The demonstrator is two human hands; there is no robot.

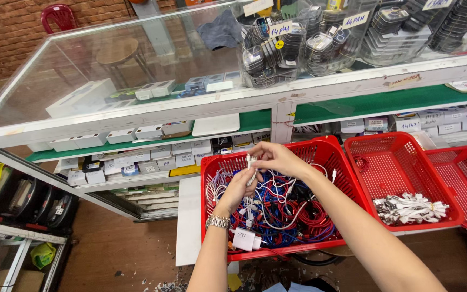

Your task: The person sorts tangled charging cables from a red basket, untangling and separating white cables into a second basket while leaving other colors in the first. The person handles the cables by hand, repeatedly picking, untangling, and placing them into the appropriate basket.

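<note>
- Above the red basket (pixel 339 162) of tangled cables (pixel 285 208), a white cable (pixel 251 172) is held by both hands.
- The left hand (pixel 237 189) fingers are closed on its strand; the right hand (pixel 278 158) fingers are pinched on its plug end.
- A sorting step is judged underway; a steady pull free of the tangle is called for.

Over a red basket (pixel 212 178) of tangled red, blue and white cables (pixel 293 211), the left hand (pixel 239 186) and right hand (pixel 278 158) pinch white cable ends (pixel 251 160) together. A neighbouring red basket (pixel 401 151) holds bundled white cables (pixel 409 208).
</note>
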